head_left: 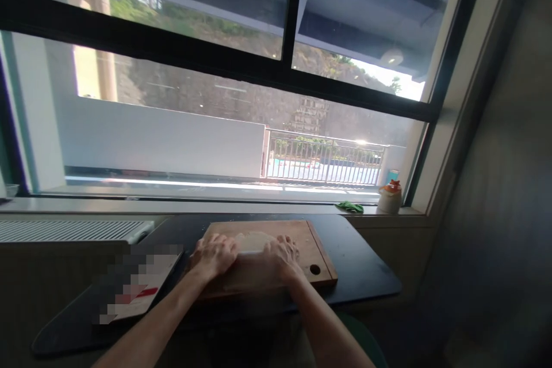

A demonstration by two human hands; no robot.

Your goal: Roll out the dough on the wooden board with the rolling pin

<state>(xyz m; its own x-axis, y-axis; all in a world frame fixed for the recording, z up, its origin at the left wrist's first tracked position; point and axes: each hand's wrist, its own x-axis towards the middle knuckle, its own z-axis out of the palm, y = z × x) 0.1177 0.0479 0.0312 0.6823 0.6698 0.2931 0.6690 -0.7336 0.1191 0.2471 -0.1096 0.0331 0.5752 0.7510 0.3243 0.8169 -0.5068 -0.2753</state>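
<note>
A flat round of pale dough (254, 240) lies on a wooden cutting board (319, 247) in the middle of the dark table. Across its near side runs a blurred, light-coloured bar that looks like a rolling pin (252, 260). My left hand (215, 254) is closed over the bar's left end, fingers pointing away from me. On the right end, my right hand (284, 256) rests in the same way, with its fingers bent. Both palms face down, so what lies under them is hidden.
To the left on the dark table (357, 264) lies a partly pixelated flat item (150, 284). A white radiator (77, 232) stands beyond it. On the windowsill are a green cloth (350, 207) and a white container with an orange top (389, 198). A large window spans the back.
</note>
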